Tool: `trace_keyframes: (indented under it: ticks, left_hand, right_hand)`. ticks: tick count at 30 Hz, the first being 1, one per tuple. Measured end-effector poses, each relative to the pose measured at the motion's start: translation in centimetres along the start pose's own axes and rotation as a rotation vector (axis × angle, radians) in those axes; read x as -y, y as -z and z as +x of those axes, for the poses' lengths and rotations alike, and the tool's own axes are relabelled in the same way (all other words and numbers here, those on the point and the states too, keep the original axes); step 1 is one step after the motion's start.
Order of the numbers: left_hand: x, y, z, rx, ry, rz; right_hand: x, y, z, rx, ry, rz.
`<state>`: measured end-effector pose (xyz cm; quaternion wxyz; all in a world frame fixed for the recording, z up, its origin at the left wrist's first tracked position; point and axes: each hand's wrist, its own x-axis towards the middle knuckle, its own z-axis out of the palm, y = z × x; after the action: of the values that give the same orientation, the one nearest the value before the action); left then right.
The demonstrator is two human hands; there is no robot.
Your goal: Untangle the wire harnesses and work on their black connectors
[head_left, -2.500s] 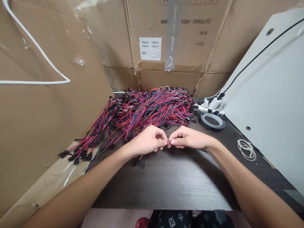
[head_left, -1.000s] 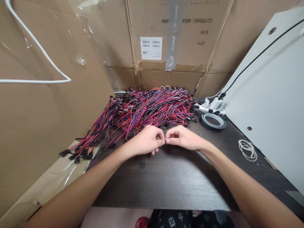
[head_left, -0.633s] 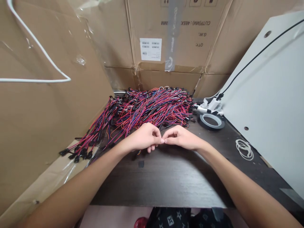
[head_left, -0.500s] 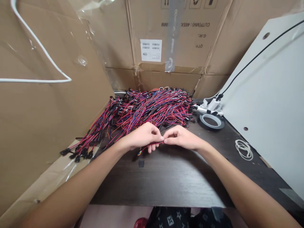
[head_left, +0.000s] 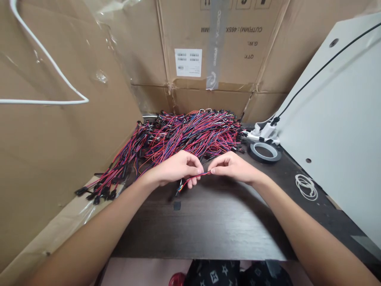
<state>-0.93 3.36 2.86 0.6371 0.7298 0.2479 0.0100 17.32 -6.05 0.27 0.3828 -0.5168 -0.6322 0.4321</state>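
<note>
My left hand (head_left: 175, 170) and my right hand (head_left: 233, 167) meet over the dark wooden table (head_left: 208, 222), each pinching an end of one thin red wire (head_left: 195, 177). The wire stretches between my fingertips, and its loose end with small coloured tips hangs below my left fingers. Just behind both hands lies a big heap of red, blue and black wires (head_left: 190, 135) with black connectors. A bunch from that heap (head_left: 113, 171) trails off to the left onto cardboard.
Cardboard boxes (head_left: 208, 47) wall in the back and left. A roll of black tape (head_left: 266, 151) and a white device (head_left: 264, 133) sit at right, by a leaning white panel (head_left: 336, 119). A coil of white wire (head_left: 306, 186) lies near it.
My hands have drawn slightly apart, and the red wire now shows stretched between them. The pinch has moved a little farther from me.
</note>
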Motion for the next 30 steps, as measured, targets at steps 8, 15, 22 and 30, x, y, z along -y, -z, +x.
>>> trace_keyframes:
  ticks: [8, 15, 22, 30]
  left_hand:
    - [0.0, -0.3, 0.4, -0.189, 0.000, 0.011]
    - [-0.2, -0.5, 0.2, -0.211, -0.204, 0.367]
    - [0.1, -0.6, 0.2, -0.228, -0.423, 0.822]
    - [0.1, -0.9, 0.2, -0.253, -0.361, 0.777]
  right_hand:
    - [0.2, 0.6, -0.3, -0.090, -0.019, -0.020]
    - [0.3, 1.1, -0.5, -0.141, -0.035, 0.007]
    - [0.3, 1.1, -0.5, -0.174, -0.053, 0.013]
    - [0.2, 1.1, -0.3, -0.168, -0.048, 0.004]
